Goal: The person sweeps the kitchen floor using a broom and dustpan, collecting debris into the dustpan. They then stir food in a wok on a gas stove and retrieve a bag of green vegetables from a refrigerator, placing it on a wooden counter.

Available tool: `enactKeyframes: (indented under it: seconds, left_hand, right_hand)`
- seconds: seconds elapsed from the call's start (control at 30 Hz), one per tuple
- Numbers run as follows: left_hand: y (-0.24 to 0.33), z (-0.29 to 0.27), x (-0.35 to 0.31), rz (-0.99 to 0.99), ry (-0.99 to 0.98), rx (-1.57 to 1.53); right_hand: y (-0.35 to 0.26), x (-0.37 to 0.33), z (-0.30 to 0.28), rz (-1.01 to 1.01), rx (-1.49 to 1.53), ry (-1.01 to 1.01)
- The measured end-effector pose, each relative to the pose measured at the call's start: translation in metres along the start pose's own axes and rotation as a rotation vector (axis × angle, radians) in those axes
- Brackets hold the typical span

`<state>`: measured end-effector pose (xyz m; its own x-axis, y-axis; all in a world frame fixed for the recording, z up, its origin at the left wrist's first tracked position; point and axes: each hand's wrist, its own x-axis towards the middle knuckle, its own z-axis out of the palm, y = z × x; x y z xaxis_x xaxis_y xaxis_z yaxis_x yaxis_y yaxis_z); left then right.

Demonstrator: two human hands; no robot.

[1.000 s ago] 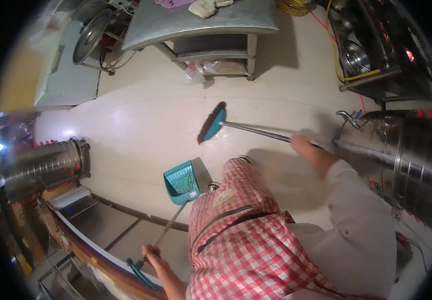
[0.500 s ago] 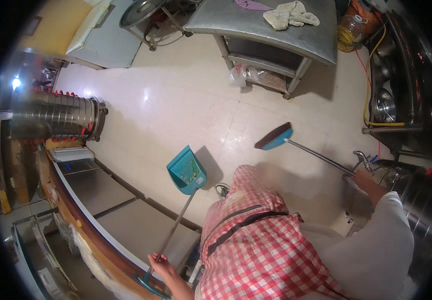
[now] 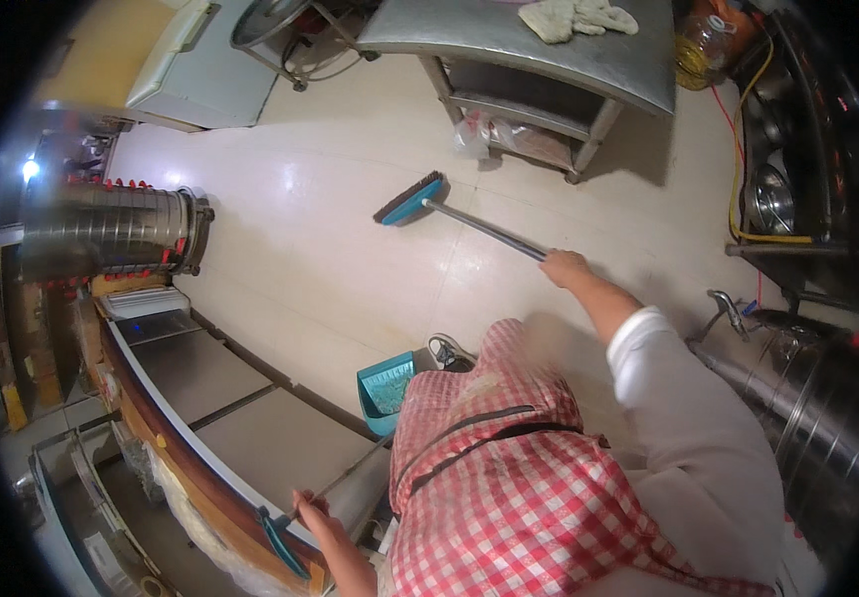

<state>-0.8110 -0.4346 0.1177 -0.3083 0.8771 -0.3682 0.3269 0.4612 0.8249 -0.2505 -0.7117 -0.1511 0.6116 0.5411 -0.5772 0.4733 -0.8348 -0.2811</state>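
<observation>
My right hand point(image 3: 564, 269) is closed round the grey handle of a broom point(image 3: 414, 202), its arm stretched forward. The broom's blue head with dark bristles is at the floor, left of the metal table. Low on the left, my left hand point(image 3: 314, 515) grips the thin handle of a long-handled dustpan point(image 3: 378, 408) just by its teal end grip. The teal pan sits beside my shoe point(image 3: 449, 352), with small debris in it. The checked apron point(image 3: 519, 488) hides part of the pan and handle.
A steel table point(image 3: 519, 50) with cloths on top and plastic bags below stands ahead. Stacked steel steamers point(image 3: 116, 229) are at the left, above a low counter point(image 3: 260, 413). On the right are a tap point(image 3: 728, 310), a steel drum and a black stove frame.
My right hand has swung forward and left, carrying the broom head farther out across the floor. The dustpan has come nearer to me, partly behind the apron.
</observation>
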Motion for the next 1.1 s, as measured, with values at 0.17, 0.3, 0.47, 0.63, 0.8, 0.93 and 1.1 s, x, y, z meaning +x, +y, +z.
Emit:
enactKeyframes:
  seconds: [0.17, 0.3, 0.47, 0.63, 0.8, 0.93, 1.1]
  left_hand:
    - [-0.020, -0.032, 0.012, -0.088, 0.174, -0.133]
    - [-0.019, -0.018, 0.030, -0.133, 0.195, -0.242]
    - [0.007, 0.049, 0.084, -0.137, 0.122, -0.230]
    - [0.052, 0.113, 0.141, -0.038, -0.030, -0.085]
    - [0.074, 0.143, 0.189, -0.070, -0.124, -0.139]
    - [0.094, 0.164, 0.211, -0.131, -0.165, -0.191]
    - [0.107, 0.214, 0.245, -0.168, -0.180, -0.189]
  right_hand:
    - [0.045, -0.087, -0.053, -0.039, -0.079, -0.116]
    - [0.040, -0.125, -0.046, 0.084, -0.045, -0.434]
    - [-0.041, -0.043, 0.004, -0.324, -0.366, -0.452]
    - [-0.211, 0.059, -0.070, 0.150, 0.084, -0.379]
    - [-0.189, 0.055, -0.083, -0.056, -0.139, -0.273]
    - [-0.208, -0.018, -0.116, 0.223, -0.121, -0.387]
    - [-0.233, 0.045, -0.097, 0.195, -0.143, -0.420]
